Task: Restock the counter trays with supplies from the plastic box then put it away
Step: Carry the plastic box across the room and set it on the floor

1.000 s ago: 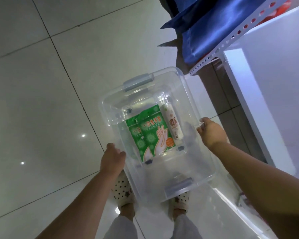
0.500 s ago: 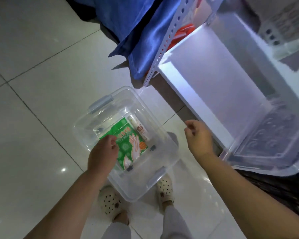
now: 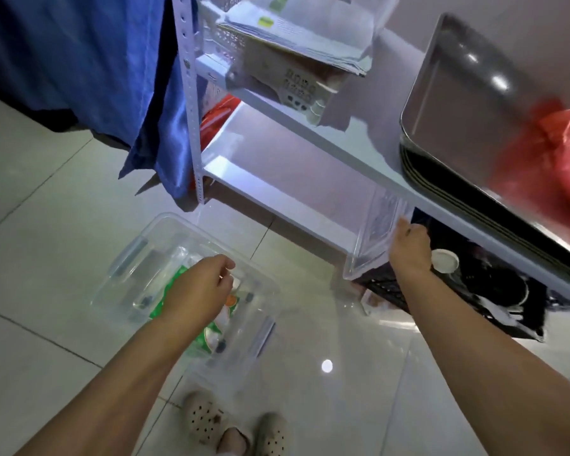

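Both hands have let go of the plastic box [image 3: 185,291], which now sits on the floor in front of the shelf [image 3: 277,172]. Loose and empty, the left hand [image 3: 198,291] hovers over the box and its green packs [image 3: 165,297]. At the shelf's edge, the right hand [image 3: 410,248] touches the clear lid [image 3: 372,238] leaning there; its fingers are hidden, so I cannot tell its grip. I think the lid goes on next.

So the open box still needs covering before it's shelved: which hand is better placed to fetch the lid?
Probably the right hand: it already touches the clear lid leaning at the shelf, while the left hand hovers over the plastic box.
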Tool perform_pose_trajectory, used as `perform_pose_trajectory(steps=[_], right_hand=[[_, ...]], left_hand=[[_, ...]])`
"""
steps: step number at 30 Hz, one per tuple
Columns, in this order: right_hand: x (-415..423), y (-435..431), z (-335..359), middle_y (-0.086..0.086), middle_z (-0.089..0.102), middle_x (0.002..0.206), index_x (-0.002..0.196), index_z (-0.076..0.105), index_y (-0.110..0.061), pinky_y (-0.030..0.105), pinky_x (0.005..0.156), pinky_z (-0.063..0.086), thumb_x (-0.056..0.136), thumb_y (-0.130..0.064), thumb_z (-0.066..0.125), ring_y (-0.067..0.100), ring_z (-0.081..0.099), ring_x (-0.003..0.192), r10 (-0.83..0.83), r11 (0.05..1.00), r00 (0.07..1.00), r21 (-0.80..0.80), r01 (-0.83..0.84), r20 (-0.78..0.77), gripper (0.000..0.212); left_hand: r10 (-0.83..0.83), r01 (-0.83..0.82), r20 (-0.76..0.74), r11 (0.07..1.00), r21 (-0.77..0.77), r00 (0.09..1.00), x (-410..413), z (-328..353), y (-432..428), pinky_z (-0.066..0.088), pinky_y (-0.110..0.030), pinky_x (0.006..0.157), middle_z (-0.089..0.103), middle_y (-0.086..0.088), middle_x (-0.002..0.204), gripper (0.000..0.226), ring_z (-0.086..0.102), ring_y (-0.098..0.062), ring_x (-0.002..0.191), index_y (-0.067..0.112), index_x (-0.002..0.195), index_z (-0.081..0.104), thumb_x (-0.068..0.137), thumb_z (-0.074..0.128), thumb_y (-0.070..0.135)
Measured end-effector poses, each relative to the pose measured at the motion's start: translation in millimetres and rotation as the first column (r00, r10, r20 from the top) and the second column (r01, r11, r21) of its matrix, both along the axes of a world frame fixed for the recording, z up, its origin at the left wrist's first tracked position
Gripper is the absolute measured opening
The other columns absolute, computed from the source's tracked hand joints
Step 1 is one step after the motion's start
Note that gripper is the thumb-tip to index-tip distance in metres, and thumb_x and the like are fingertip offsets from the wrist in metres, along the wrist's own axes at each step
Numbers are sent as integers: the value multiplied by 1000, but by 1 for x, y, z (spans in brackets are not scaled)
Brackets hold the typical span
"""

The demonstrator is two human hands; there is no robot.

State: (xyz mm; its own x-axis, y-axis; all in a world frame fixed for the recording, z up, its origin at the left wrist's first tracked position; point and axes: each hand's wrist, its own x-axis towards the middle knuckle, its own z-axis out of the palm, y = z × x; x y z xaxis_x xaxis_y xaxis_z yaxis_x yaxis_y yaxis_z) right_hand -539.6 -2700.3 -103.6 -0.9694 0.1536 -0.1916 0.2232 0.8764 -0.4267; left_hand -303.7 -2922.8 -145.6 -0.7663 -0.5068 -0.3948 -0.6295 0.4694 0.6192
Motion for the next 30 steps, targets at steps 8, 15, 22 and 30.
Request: perform_pose_trajectory(steps=[8, 15, 22, 30], right_hand=[[9, 4, -24, 10, 54, 82, 95, 46, -2, 34, 67, 39, 84, -26, 58, 24, 50, 70, 164, 966, 983, -216, -143, 80, 30], [121, 18, -27, -7, 37, 62, 66, 29, -27, 24, 46, 28, 73, -30, 67, 6, 35, 52, 469, 876, 883, -121, -466, -7, 39], [197, 17, -24, -4, 48, 81, 87, 45, -23, 28, 59, 34, 76, -40, 68, 15, 43, 71, 827, 557, 554, -10, -830, 97, 31], [232, -31, -62, 9, 61, 91, 94, 56, -10, 29, 60, 38, 71, -33, 73, 25, 55, 78, 986, 127, 142, 159, -979, 83, 37]], left_hand=[[-46, 46, 12, 999, -2, 999, 40, -14, 35, 37, -24, 60, 66, 7, 99, 20, 54, -10, 73, 23, 108, 61, 90, 51, 20], [-52, 52, 10, 998, -42, 999, 83, 10, 60, 45, -28, 68, 65, 7, 108, 25, 59, -11, 80, 26, 113, 58, 89, 53, 20], [-250, 235, 15, 887, -398, 968, 104, 28, 35, 39, -40, 100, 36, -5, 146, 60, 37, -24, 130, 18, 141, 33, 86, 55, 9], [-562, 654, 350, 547, -523, 750, 121, -29, -46, 18, -34, 113, 46, -6, 138, 55, 33, -23, 134, 18, 138, 36, 86, 51, 8]])
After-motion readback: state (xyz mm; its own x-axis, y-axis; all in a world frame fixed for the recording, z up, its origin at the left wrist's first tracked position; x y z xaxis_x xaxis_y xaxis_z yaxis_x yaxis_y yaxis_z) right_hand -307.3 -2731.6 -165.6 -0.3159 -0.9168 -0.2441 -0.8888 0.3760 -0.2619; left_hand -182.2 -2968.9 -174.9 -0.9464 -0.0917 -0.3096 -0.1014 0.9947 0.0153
